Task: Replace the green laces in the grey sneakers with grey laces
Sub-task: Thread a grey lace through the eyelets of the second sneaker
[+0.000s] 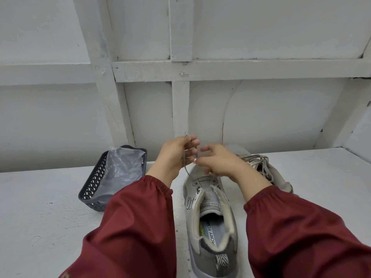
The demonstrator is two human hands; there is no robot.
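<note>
Two hands hover over the near sneaker (210, 217) on the table (40, 217). Left hand (176, 155) has fingers curled round a grey lace (185, 167) running down to an eyelet, right hand (218, 162) pinches it just beside. Other sneaker (269, 169) sits behind, basket (94, 185) off left.

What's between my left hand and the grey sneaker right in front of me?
A thin grey lace, gripped by your left hand, runs down to an upper eyelet of the grey mesh sneaker; the head view shows nothing else there.
</note>
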